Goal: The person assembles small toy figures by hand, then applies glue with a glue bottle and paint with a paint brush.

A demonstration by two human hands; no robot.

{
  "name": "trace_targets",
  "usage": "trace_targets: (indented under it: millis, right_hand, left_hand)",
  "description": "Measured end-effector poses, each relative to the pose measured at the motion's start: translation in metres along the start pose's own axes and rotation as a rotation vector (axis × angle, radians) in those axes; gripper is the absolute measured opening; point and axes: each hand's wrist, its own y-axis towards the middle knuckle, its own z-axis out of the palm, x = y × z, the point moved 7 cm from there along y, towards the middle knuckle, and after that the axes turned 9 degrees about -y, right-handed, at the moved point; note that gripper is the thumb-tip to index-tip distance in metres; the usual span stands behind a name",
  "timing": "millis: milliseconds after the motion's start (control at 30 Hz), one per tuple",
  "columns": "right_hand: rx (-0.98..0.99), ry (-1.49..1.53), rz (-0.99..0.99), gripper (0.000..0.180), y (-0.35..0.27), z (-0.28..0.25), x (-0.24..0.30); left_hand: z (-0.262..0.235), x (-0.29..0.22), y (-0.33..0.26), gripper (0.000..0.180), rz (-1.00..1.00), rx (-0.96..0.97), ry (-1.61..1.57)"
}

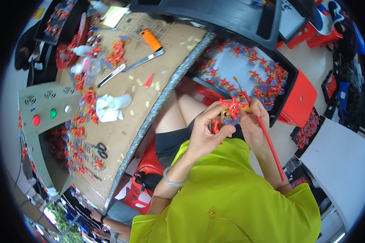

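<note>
In front of my lap, my left hand [207, 133] has its fingers closed around a small red toy figurine [234, 108] with yellow and translucent bluish-purple parts. My right hand [256, 121] grips a paintbrush [269, 143] with a long red handle, which slants down along my forearm. The brush's bristles [235, 78] point up and away, past the figurine and clear of it. The right fingertips are close against the figurine's right side; whether they touch it I cannot tell. Another red piece [215, 126] shows between my left fingers.
Right of the workbench, a black tray [286, 101] holds many similar figurines, beside a red stool [300, 99]. On the cardboard-topped bench [127, 121] lie an orange-handled tool [151, 39], a utility knife [111, 75], crumpled tissue [109, 108], scissors [101, 150] and a grey machine [48, 107] with buttons.
</note>
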Motion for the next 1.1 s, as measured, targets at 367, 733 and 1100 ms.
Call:
trace_targets:
  millis: [367, 733, 1100]
  right_hand:
    - [0.275, -0.661, -0.203, 0.057, 0.029, 0.064, 0.047]
    - [0.455, -1.233, -0.624, 0.039, 0.022, 0.134, 0.066]
    - [0.433, -1.006, -0.474, 0.029, 0.05, 0.127, 0.064]
  left_hand:
    - [-0.052, -0.044, -0.037, 0.038, 0.091, -0.28, -0.184]
    - [-0.067, -0.053, -0.048, 0.036, 0.148, -0.355, -0.076]
    - [-0.066, -0.049, -0.048, 0.03, 0.108, -0.353, -0.073]
